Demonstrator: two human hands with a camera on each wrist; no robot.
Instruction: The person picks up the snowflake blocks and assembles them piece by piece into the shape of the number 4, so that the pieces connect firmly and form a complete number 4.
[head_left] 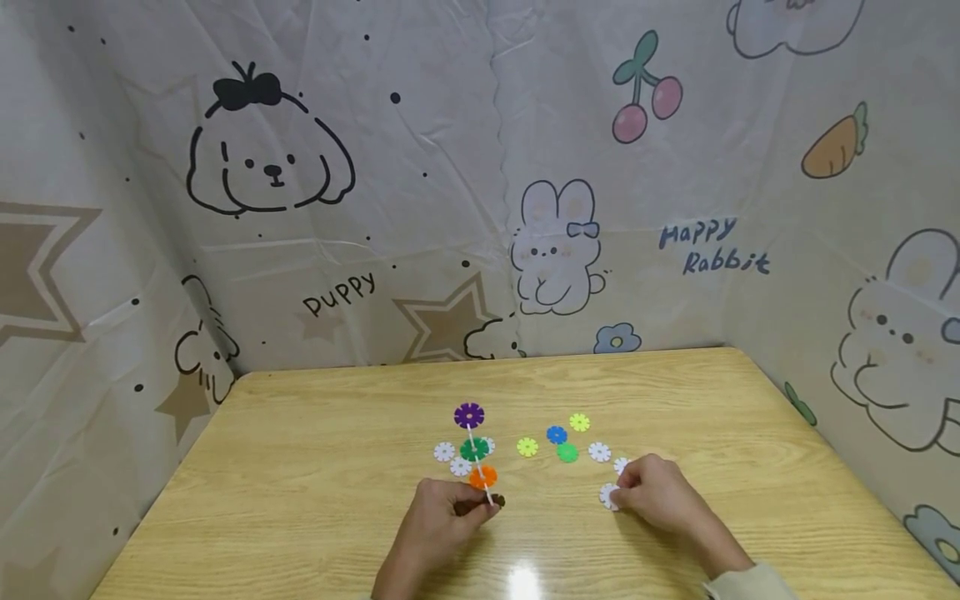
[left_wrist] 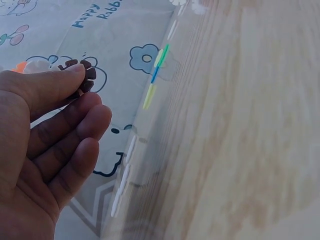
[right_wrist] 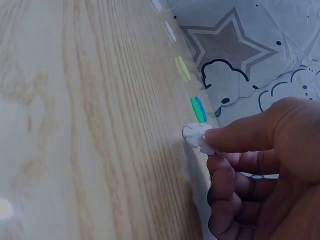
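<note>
My left hand [head_left: 446, 521] pinches a brown notched building disc [left_wrist: 90, 74] between thumb and index finger. That disc ends a chain of interlocked discs, where an orange disc [head_left: 483, 477], a green disc [head_left: 474, 449] and a purple disc [head_left: 468, 415] alternate with white ones seen edge-on. In the left wrist view most of the chain is hidden behind the thumb. My right hand [head_left: 663, 496] pinches a white notched disc [right_wrist: 196, 135] by its edge, just above the table. Another white disc [head_left: 621, 465] lies partly hidden behind the right fingers.
Loose discs lie on the wooden table [head_left: 315, 467]: a blue disc [head_left: 557, 434], a light green disc [head_left: 567, 452], a yellow disc [head_left: 527, 447], another yellow disc [head_left: 580, 422] and a white disc [head_left: 599, 452]. More white discs [head_left: 444, 452] lie behind the chain. Printed cloth [head_left: 420, 167] hangs around the table.
</note>
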